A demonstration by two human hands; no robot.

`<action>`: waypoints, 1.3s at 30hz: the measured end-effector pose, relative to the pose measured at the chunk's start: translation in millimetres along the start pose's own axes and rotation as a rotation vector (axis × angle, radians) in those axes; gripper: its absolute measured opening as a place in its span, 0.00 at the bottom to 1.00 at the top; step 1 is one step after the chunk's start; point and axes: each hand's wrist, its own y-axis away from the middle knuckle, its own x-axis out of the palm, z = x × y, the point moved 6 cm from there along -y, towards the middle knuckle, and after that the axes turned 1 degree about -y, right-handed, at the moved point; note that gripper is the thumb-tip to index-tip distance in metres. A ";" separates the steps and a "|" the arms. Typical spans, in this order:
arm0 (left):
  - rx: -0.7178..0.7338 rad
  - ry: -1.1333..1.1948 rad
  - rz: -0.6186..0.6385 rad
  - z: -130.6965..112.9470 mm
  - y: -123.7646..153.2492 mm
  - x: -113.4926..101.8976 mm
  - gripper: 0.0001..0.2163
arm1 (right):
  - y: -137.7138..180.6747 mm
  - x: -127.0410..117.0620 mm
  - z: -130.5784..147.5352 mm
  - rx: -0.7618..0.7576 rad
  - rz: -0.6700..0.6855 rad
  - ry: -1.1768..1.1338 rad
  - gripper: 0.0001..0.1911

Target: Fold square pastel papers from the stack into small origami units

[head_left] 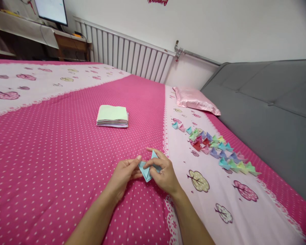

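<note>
A light blue folded paper piece (146,170) is held between both hands just above the pink dotted bedspread (66,146). My left hand (124,173) pinches its left side with thumb and fingertips. My right hand (163,172) is closed over its right side, fingers curled on top. A stack of coloured paper squares (112,116) with a pale green top sheet lies further away on the bedspread. To the right, several small folded paper pieces (216,149) in many colours lie in a loose row on the pale pink band.
A pink satin pillow (196,100) lies at the head of the bed by a grey padded headboard (265,112). A white radiator (132,56) runs along the far wall. A wooden table (71,44) and a monitor (52,10) stand at the far left.
</note>
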 end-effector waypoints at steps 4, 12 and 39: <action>0.001 -0.020 -0.023 0.5 -0.4 -1.4 0.16 | -0.5 0.2 1.8 -0.017 0.001 -0.009 0.15; 0.031 0.004 -0.018 -1.2 -1.2 0.8 0.13 | -0.3 -3.4 -3.1 0.027 -0.023 -0.035 0.12; 0.368 -0.441 -0.169 -23.0 3.2 -7.5 0.05 | -1.6 -9.4 -9.0 0.029 -0.122 -0.089 0.03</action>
